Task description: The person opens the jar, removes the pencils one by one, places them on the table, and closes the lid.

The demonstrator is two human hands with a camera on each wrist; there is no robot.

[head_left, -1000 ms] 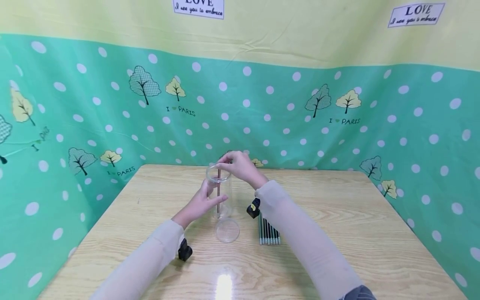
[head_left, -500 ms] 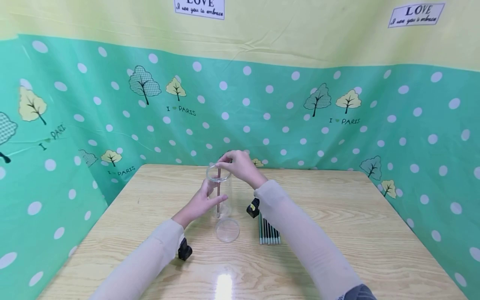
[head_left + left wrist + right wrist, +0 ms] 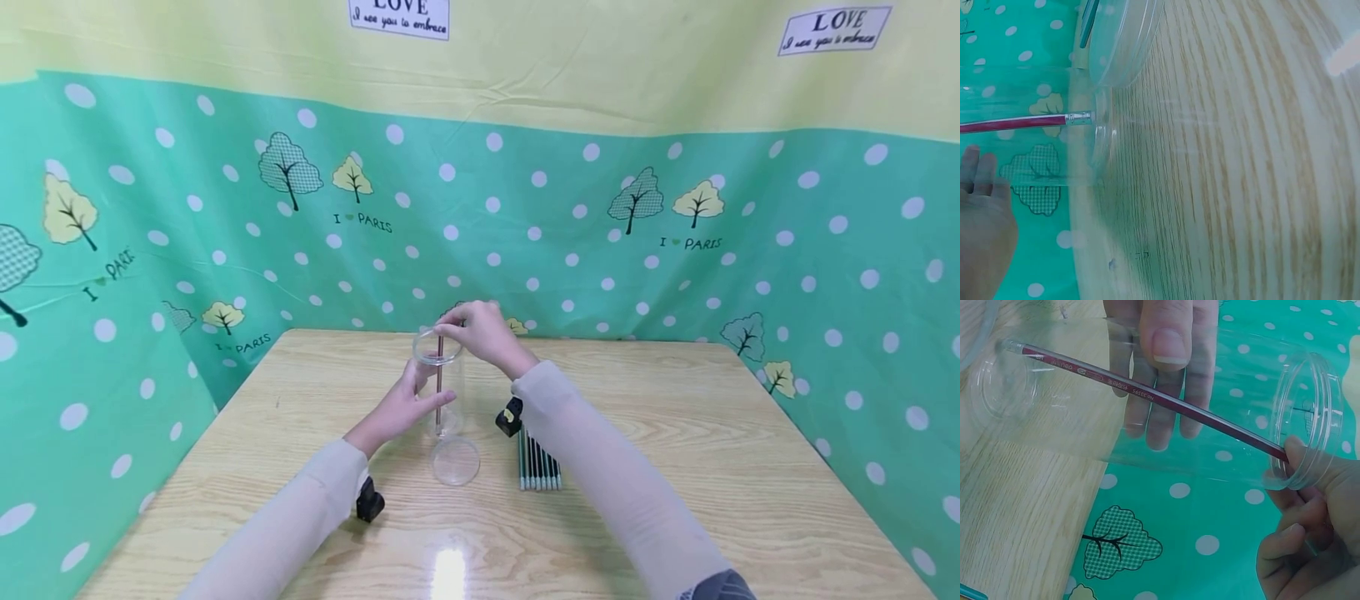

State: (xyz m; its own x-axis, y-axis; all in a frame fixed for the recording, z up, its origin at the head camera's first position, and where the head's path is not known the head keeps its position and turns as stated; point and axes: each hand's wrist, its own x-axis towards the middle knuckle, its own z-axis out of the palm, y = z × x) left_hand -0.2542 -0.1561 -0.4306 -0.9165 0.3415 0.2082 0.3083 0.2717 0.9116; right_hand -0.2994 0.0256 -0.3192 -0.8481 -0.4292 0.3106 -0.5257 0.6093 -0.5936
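A clear plastic jar (image 3: 1210, 459) stands upright on the table, its mouth uncovered. Inside it a dark red pencil (image 3: 1166, 402) leans with its eraser end at the jar's bottom. My right hand (image 3: 483, 333) is at the rim and pinches the pencil's upper end between thumb and fingers. Around the jar's side my left hand (image 3: 401, 407) holds it, thumb on the near side and fingers behind the wall. The round clear lid (image 3: 455, 462) lies flat on the table just in front of the jar.
A row of several dark green pencils (image 3: 540, 462) lies right of the lid, partly under the right forearm. Black wrist cameras (image 3: 369, 500) hang at both wrists. A polka-dot curtain (image 3: 525, 208) rises behind the wooden table (image 3: 660, 442).
The pencil's lower end has shifted very slightly to the right inside the jar. Both hands otherwise keep their places.
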